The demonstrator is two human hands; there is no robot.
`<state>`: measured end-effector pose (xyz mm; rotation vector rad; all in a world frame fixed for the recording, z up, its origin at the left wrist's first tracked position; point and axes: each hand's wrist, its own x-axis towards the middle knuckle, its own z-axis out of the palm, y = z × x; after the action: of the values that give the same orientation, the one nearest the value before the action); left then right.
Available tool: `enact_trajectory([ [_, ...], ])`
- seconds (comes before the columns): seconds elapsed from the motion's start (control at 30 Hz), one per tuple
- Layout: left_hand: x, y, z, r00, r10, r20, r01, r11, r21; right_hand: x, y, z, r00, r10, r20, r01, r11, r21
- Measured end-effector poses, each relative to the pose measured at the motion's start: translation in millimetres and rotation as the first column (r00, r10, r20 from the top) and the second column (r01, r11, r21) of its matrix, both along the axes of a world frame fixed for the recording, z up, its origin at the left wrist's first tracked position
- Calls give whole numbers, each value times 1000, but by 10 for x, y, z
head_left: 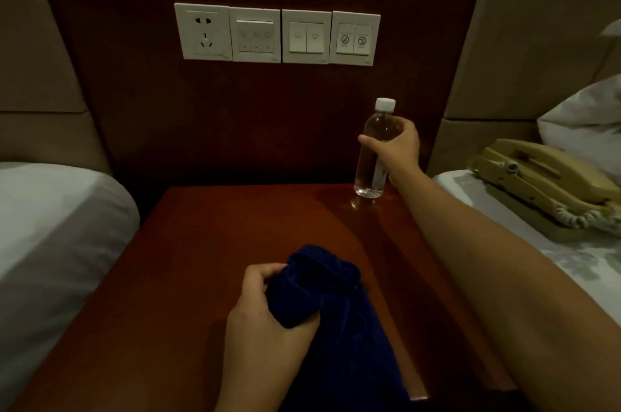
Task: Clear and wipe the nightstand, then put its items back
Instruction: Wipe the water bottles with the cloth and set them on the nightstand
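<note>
Now our right hand (398, 149) has its grip closed around the full, smooth water bottle (373, 156) standing at the worktop's (208, 243) far right, mid-body where it seems stiffest, while our left hand (265, 321) bunches a soft blue cloth (322, 290).

No wording legible to us anywhere. Rightmost wall switch plate (355, 38), well above water bottle (373, 152), carries two round pictogram signs, each circle crossed by slash; small captions beneath too blurred for us to read. Bottle's label turned edge-on under right hand (398, 146), print unreadable. We find no numbers, no brands.
</note>
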<state>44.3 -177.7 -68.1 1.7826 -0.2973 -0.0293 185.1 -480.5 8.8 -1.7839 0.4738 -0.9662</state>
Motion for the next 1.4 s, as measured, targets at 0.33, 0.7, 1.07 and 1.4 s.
enact_trajectory([
  [0.33,3,4,-9,1000,16,-10,-16,999,-40,-35,28,-243,997,73,-35,-77,991,-113],
  [0.7,3,1,1,998,47,-33,-49,997,-63,-401,266,-84,995,101,-5,-101,991,-83],
  [1.07,14,-25,1,997,33,-73,-40,994,-99,-2209,-321,78,977,-183,112,189,981,-43],
  [1.4,-219,-441,52,999,-43,0,43,985,-164,-3125,-764,-158,816,-578,0,573,807,-143],
])
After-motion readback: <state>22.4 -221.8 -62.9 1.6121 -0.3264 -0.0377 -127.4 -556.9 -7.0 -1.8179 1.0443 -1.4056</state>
